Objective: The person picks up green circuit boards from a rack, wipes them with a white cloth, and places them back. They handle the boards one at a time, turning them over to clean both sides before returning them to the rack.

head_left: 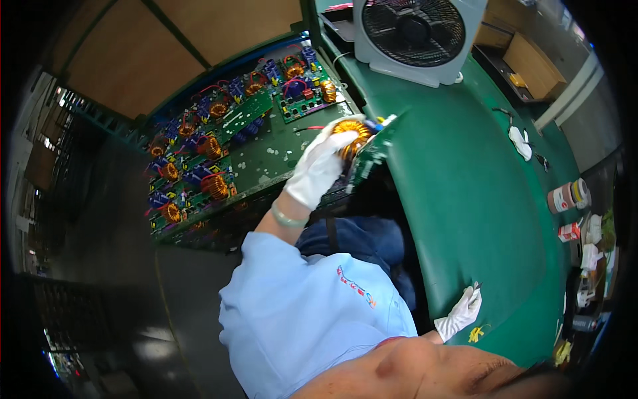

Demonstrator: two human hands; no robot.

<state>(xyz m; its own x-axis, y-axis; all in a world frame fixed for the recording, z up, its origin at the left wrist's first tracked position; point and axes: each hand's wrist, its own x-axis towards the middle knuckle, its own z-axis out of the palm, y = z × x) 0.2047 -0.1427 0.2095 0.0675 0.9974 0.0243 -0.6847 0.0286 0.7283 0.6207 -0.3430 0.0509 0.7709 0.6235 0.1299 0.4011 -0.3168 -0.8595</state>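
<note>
Left hand (319, 165) closed around the copper coil (352, 135) of a circuit board (375, 153), held tilted between left shelf (266, 158) and green table (465, 193). Right hand (460, 311), near side, fingers curled; can't tell if holding anything. Best: firm grip, edges clear. Board green, white-flecked, blurred.

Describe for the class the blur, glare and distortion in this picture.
Head view, borders: dark corners, and the right edge of the green table bows outward; head view, centre: the circuit board in the gloved left hand looks smeared, probably by motion; head view, lower left: a pale patch of glare on the dark floor.
</note>
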